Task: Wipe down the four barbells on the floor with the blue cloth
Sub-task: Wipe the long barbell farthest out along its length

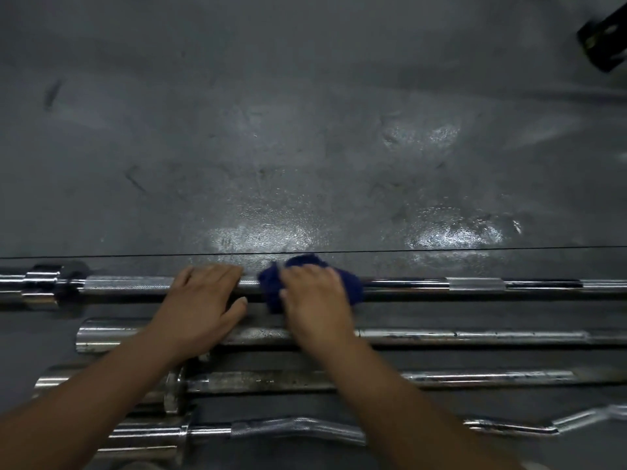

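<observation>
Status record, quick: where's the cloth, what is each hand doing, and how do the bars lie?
cloth: blue cloth bunched on the farthest barbell
right hand: holds the cloth against that bar
left hand: fingers straight, resting on the same bar, left of the cloth
other bars: second barbell, third barbell, curl bar nearest the person, all untouched by the hands
layout: four bars roughly parallel on the grey floor

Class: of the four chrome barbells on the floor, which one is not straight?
The chrome barbell nearest the camera: its shaft kinks and zigzags, while the other three run straight.
</observation>
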Demonstrator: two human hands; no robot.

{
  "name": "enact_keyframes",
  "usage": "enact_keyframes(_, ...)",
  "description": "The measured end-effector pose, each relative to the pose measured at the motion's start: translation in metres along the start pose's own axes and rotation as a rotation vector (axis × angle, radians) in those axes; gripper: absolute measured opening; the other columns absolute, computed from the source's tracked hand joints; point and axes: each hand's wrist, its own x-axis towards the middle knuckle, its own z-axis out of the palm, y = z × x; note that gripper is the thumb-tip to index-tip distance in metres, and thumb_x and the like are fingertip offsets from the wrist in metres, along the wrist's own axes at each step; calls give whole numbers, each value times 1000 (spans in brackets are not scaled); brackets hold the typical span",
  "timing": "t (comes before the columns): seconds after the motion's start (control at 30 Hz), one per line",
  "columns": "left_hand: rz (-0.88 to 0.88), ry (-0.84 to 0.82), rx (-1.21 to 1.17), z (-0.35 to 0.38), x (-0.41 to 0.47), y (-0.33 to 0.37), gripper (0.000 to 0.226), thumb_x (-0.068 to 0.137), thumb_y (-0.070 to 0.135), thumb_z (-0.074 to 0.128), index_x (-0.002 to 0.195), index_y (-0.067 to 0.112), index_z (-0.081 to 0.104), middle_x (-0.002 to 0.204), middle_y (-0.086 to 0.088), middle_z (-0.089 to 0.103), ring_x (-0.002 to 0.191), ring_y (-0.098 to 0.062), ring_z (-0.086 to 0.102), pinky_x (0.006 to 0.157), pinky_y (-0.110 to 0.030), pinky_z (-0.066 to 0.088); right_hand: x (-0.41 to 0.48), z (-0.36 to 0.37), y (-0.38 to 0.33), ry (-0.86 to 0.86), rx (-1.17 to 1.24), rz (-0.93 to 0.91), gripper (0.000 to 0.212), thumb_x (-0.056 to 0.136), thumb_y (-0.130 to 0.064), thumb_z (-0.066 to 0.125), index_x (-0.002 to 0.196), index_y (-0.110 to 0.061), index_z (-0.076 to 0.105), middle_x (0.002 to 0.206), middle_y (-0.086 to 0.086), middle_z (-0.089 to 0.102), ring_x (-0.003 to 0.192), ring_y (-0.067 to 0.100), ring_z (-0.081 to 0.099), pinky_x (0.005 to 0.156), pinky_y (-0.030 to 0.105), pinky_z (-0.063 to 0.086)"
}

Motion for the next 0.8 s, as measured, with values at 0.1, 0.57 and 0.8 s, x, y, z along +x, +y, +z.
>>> enact_keyframes(0.1, 10, -3, -1, -1, 1, 0, 75, 85, 61, 14, 146, 25, 40, 148, 5, 48, 137, -17, 41, 116, -41, 20, 5, 1, -7, -107, 103, -75, 49, 100, -30, 44, 148, -30, 37, 144, -7, 49, 136, 19, 37, 117, 41, 20)
enact_keyframes(0.57, 68, 16, -34, 11, -33, 2, 73, 90, 56, 24, 152, 20, 35, 155, 0, 40, 143, -18, 34, 119, -39, 12, -38, 0, 36, -124, -28, 112, 64, 95, -61, 19, 152, -33, 28, 158, -9, 30, 149, 20, 16, 119, 47, 8)
enact_keyframes(0.8, 27, -9, -22, -3, -3, -11, 87, 83, 65, -1, 159, 24, 6, 166, 6, 5, 152, -10, -2, 123, -35, -3, 44, -16, 66, -252, -104, 108, 57, 100, -58, 15, 152, -33, 18, 165, 1, 3, 151, 25, -2, 120, 52, 5)
